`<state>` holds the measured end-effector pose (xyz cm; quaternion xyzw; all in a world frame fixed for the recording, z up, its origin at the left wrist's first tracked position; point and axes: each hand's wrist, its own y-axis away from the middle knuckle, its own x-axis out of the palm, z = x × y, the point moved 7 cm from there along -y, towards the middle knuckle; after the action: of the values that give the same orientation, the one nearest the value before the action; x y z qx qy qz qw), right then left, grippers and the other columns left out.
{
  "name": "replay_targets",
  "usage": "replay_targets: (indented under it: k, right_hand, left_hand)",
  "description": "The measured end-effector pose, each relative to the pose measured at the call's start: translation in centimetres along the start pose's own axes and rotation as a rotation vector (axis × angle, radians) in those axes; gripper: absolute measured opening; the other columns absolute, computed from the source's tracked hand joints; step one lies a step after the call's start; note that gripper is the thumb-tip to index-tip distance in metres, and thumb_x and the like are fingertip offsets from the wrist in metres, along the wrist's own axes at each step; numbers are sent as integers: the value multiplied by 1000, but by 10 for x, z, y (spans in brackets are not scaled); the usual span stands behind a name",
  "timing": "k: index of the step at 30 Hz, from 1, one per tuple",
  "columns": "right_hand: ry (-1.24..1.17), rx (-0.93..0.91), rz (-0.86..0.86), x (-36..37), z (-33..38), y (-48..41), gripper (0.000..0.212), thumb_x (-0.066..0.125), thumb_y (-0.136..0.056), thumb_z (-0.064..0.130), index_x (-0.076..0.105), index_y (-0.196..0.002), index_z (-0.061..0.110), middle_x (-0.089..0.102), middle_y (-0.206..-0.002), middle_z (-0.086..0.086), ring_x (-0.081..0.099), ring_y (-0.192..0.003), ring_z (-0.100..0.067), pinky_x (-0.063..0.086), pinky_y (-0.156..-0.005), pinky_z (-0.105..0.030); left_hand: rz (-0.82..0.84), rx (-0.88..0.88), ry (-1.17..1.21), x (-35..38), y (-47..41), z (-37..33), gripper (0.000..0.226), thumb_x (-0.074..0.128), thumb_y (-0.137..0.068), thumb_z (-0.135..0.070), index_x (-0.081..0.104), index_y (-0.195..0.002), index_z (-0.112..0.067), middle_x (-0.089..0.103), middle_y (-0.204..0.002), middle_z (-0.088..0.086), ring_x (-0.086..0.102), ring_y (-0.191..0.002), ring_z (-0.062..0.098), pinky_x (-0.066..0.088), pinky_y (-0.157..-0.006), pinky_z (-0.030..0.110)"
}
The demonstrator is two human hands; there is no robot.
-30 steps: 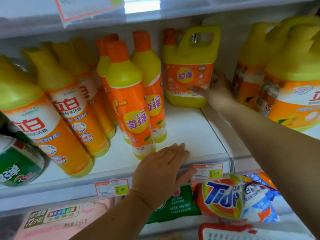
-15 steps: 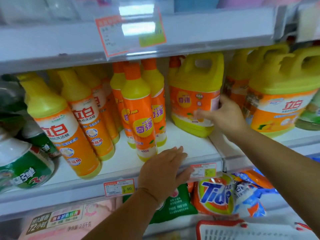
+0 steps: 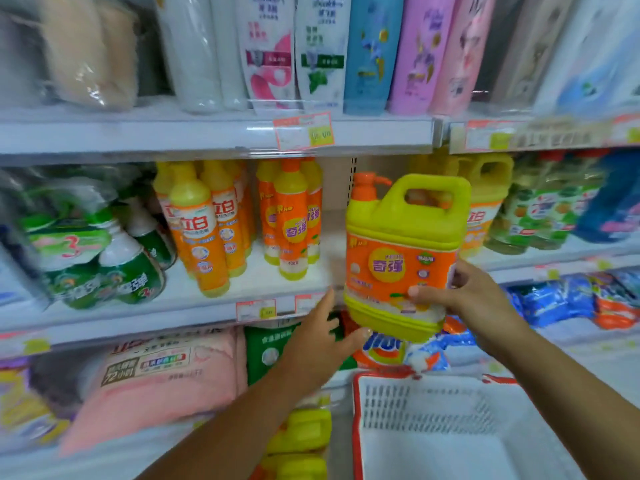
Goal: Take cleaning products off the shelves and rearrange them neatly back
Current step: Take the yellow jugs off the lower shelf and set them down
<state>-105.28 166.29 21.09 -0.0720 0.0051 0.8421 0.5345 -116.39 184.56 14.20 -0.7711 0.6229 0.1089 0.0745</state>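
The big yellow plastic jug with an orange label and orange pump cap (image 3: 403,258) is off the white metal shelf (image 3: 138,317), held upright in the air just in front of the shelf's front edge near its right end. It hangs above the white plastic basket with a red rim (image 3: 433,427). The right hand (image 3: 464,299) has its grip closed on the jug low down, thumb across the label and fingers round the right side, likely because the load sits low. The left hand (image 3: 322,341) is open, fingers straight, with the thumb tip at the jug's bottom edge, seemingly to steady it from beneath. Slim orange bottles with yellow shoulders (image 3: 291,223) stand on the shelf further left. Half a second ago the jug stood on the shelf with the right hand at its side, and the left hand lay flat on the front edge; the jug has since been pulled clear
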Motion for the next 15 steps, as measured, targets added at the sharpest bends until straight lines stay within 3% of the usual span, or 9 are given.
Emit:
replay_targets:
  k: [2,5,7,10,12,15]
  right_hand:
    - [-65,45,52,11,-13,31,68,94,-44,23,69,-107,15,77,-101,-6,73,-95,-28,60,-69,-32]
    - [-113,99,160,37,-31,71,81,94,-45,26,62,-118,9,75,-108,-10,72,-100,-30,60,-73,-31]
    - [-118,90,185,51,-29,86,81,89,-56,25,54,-128,17,72,-118,-6,70,-107,-25,59,-80,-33]
    - [-48,100,124,50,-15,90,100,79,-60,64,29,-145,44,59,-133,15,62,-116,-13,56,-92,-40]
    - [49,170,78,48,-15,91,86,62,-61,83,34,-137,55,53,-131,18,58,-115,-12,56,-90,-43]
    - [29,225,-27,48,-27,91,59,54,-58,80,54,-106,45,61,-112,4,65,-100,-21,61,-72,-42]
  left_hand:
    - [93,-82,238,6,17,4,65,77,-78,-33,41,-130,-50,66,-116,-26,65,-110,3,54,-96,42]
    - [211,-269,465,11,48,20,67,81,-77,-14,46,-129,-36,74,-111,-5,72,-96,20,62,-73,40]
    - [202,-327,481,8,68,43,73,85,-69,-15,50,-130,-31,72,-116,2,71,-100,25,62,-69,39]
    - [29,-316,391,-4,86,67,85,92,-52,-20,55,-127,-30,74,-111,-2,72,-99,21,59,-72,38]
    - [-112,-239,289,-17,89,76,92,93,-37,-29,58,-122,-31,74,-109,-3,71,-95,16,59,-72,35]
    - [-165,-125,104,-30,85,80,85,91,-36,-41,62,-116,-34,72,-111,-4,69,-100,18,58,-85,46]
